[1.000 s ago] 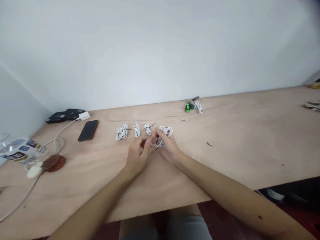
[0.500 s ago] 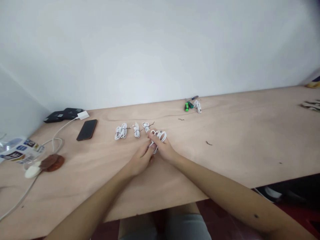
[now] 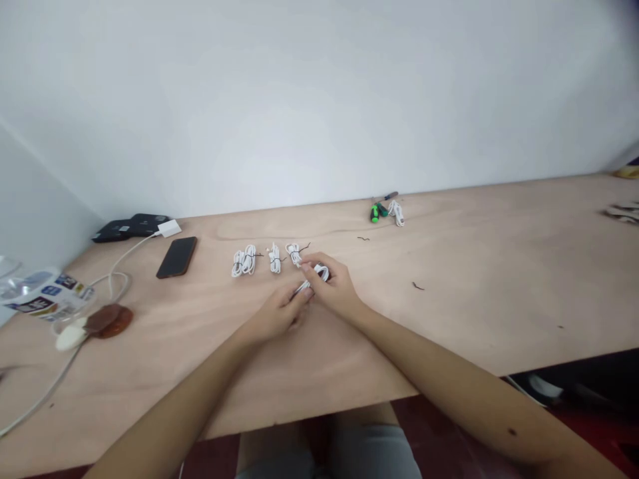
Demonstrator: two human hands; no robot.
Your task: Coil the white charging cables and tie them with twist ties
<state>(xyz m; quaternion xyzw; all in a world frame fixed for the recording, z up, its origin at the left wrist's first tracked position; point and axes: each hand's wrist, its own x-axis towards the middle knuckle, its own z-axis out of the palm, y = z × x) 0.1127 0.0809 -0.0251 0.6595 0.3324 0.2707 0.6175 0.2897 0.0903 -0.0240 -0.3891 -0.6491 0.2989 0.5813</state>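
At far left sits a labelled clear tub (image 3: 52, 294), its contents unclear. Tied white bundles (image 3: 274, 259) lie just beyond your hands. Over the tabletop (image 3: 449, 266), your left hand (image 3: 279, 313) and right hand (image 3: 335, 285) pinch the white cable (image 3: 324, 271) in closed fingers, slanting from lower left to upper right.

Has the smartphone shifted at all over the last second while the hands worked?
No. Judged against the white charger just beyond it, the smartphone lies in the same spot; only the camera view shifts slightly.
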